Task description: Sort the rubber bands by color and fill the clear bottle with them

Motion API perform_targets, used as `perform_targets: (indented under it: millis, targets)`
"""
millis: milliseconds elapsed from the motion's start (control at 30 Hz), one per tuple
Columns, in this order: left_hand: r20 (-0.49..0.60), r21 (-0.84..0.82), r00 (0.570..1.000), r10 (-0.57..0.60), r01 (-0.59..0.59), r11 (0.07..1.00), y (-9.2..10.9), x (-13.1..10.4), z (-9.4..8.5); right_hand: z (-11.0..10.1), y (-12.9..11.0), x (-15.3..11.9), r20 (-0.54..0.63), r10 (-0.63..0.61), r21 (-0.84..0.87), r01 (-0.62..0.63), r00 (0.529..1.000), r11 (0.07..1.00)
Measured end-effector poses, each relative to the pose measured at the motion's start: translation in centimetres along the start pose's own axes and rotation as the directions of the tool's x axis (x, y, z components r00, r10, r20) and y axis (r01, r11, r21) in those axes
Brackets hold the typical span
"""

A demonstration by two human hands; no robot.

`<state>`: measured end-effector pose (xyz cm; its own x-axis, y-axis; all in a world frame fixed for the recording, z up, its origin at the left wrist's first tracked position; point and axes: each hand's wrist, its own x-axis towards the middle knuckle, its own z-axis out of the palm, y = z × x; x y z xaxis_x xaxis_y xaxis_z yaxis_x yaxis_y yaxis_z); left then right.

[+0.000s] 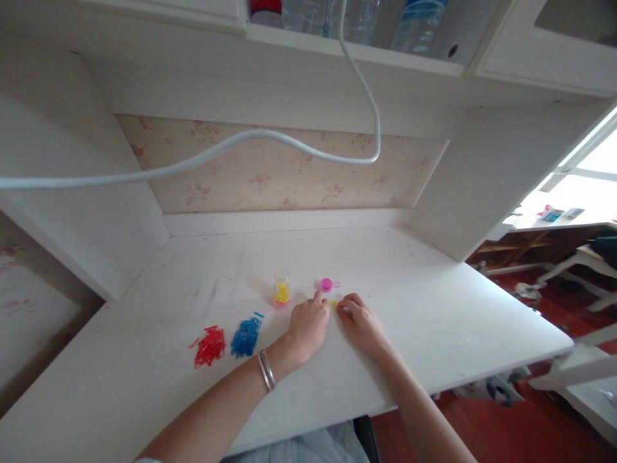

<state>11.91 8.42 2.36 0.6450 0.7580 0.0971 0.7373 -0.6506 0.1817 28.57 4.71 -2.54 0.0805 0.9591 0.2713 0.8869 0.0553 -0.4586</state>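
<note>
My left hand [311, 325], with silver bangles on its wrist, rests over the white desk with fingers bent. Close beside it on the right is my right hand [359, 321], its fingertips curled together. Small yellow rubber bands [333, 303] show between the two sets of fingertips and seem to touch both; the fingers partly hide them. Just beyond lies a pink lid [326, 284] with a small loop. A clear jar [281, 287] holding yellow and pinkish pieces stands upright, left of the lid. Farther left are a blue pile of rubber bands [245, 337] and a red pile [211, 346].
A white cable [260, 134] hangs across the view above the white desk [409, 296]. Overhead, a cabinet shelf [385, 54] holds plastic bottles [419, 26]. Side panels and a floral back wall [260, 180] enclose the desk. White furniture stands at right.
</note>
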Motion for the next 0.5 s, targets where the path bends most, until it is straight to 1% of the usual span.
perform_targets:
  millis: [100, 200, 267, 367, 500]
  targets:
    - [-0.090, -0.045, 0.996, 0.021, -0.025, 0.999, -0.2, -0.6, -1.1, -0.1, -0.1, -0.1, -0.025, 0.022, 0.002, -0.022, 0.999, 1.000]
    - [-0.220, -0.094, 0.974, 0.049, -0.071, 0.993, -1.3, -2.0, -2.8, 0.0, 0.0, -0.1, -0.042, 0.051, -0.009, -0.051, 0.998, 0.999]
    - [-0.292, -0.128, 0.956, 0.029, -0.069, 0.989, -2.7, -3.0, -4.2, 0.1, 0.1, 0.0, -0.027, 0.052, -0.036, -0.053, 0.998, 0.998]
    - [-0.391, -0.180, 0.920, -0.015, -0.060, 0.982, -5.2, -4.0, -6.5, 0.0, 0.1, 0.0, -0.007, 0.046, -0.055, -0.047, 0.999, 0.997]
    - [-0.465, -0.190, 0.883, -0.064, -0.029, 0.981, -8.1, -4.1, -8.9, -0.2, -0.1, -0.1, -0.013, 0.057, -0.038, -0.057, 0.998, 0.998]
